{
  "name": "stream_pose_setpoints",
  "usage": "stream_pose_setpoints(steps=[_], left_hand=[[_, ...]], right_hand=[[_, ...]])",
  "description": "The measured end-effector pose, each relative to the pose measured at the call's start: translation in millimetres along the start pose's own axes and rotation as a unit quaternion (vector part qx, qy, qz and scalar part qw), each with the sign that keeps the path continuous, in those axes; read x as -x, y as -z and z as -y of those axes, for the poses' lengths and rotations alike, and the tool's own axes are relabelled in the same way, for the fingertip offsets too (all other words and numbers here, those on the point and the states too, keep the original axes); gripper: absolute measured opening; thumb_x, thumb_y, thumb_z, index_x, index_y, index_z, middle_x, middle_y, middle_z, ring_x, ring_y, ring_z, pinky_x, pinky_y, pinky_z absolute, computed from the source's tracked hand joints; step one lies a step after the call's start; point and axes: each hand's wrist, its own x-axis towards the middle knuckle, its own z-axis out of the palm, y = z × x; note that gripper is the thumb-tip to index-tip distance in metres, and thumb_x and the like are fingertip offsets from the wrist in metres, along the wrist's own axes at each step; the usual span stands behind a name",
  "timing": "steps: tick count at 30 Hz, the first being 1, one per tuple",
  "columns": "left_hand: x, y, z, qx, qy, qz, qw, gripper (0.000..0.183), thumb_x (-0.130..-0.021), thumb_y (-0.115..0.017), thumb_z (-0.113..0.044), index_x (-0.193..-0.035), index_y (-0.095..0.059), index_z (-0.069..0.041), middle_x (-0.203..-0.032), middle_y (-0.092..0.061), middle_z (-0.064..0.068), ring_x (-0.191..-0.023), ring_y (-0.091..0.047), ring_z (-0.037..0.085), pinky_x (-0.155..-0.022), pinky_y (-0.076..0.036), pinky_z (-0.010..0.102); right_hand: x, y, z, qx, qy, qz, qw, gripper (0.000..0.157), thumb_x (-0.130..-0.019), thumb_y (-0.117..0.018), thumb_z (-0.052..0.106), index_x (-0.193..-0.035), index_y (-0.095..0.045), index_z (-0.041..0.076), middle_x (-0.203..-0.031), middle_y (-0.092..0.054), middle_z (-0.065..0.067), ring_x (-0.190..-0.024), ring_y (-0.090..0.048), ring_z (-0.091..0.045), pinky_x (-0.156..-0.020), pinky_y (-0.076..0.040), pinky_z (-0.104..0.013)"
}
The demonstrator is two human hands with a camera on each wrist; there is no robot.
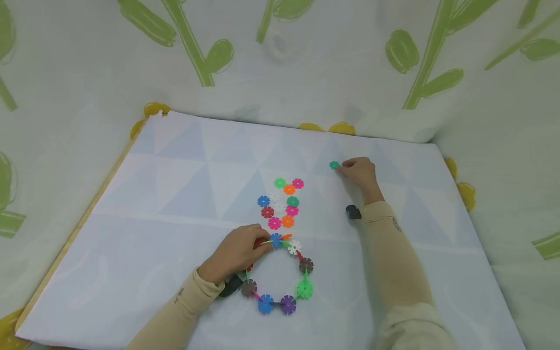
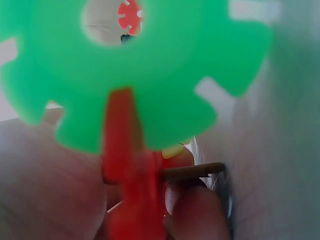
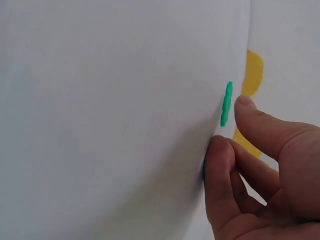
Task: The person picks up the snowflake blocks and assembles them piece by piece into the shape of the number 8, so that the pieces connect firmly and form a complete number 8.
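My left hand (image 1: 238,250) pinches the upper left of a ring of interlocking notched plastic discs (image 1: 305,288) lying on the table. In the left wrist view a large green disc (image 2: 170,65) of the ring, joined to a red disc (image 2: 132,195), fills the near view and partly hides the fingers. Toward the back of the table, my right hand (image 1: 360,175) is beside a single green disc (image 1: 334,165). The right wrist view shows that green disc (image 3: 226,104) edge-on, flat near the surface, with thumb and forefinger apart around its near side.
Several loose discs, among them an orange disc (image 1: 289,189) and a blue disc (image 1: 263,201), lie grouped just beyond the ring. They rest on a pale cloth-covered table (image 1: 175,253) with a triangle pattern. A leaf-print curtain (image 1: 306,73) hangs behind the back edge.
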Motion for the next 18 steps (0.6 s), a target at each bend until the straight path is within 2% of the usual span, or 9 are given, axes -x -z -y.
stream_pose_setpoints(steps=[7, 14, 18], left_hand=[[1.1, -0.6, 0.7, 0.009, -0.004, 0.001, 0.9999, 0.018, -0.091, -0.078, -0.028, -0.100, -0.077, -0.013, -0.079, -0.057, -0.008, -0.071, -0.049, 0.009, -0.065, -0.044, 0.022], [1.6, 0.1, 1.4, 0.010, -0.006, 0.001, 0.9999, 0.018, -0.091, -0.078, -0.028, -0.101, -0.078, -0.013, -0.082, -0.061, -0.008, -0.072, -0.050, 0.008, -0.065, -0.045, 0.022], [2.1, 1.8, 1.2, 0.013, -0.006, -0.001, 0.9999, 0.018, -0.090, -0.079, -0.028, -0.101, -0.078, -0.013, -0.081, -0.062, -0.007, -0.072, -0.050, 0.008, -0.065, -0.045, 0.022]], right_hand=[[-11, -16.6, 9, 0.017, 0.021, -0.047, 0.999, 0.046, -0.092, -0.074, 0.033, -0.122, -0.069, -0.002, -0.127, -0.067, -0.021, -0.127, -0.058, -0.039, -0.108, -0.048, -0.048], [-8, -16.7, 16, 0.042, 0.019, -0.007, 0.999, 0.046, -0.094, -0.072, 0.031, -0.125, -0.065, -0.002, -0.127, -0.065, -0.022, -0.122, -0.058, -0.039, -0.106, -0.048, -0.050], [1, -17.6, 20, 0.044, 0.032, 0.009, 0.998, 0.047, -0.094, -0.071, 0.034, -0.127, -0.067, 0.001, -0.122, -0.070, -0.020, -0.118, -0.061, -0.036, -0.104, -0.049, -0.048]])
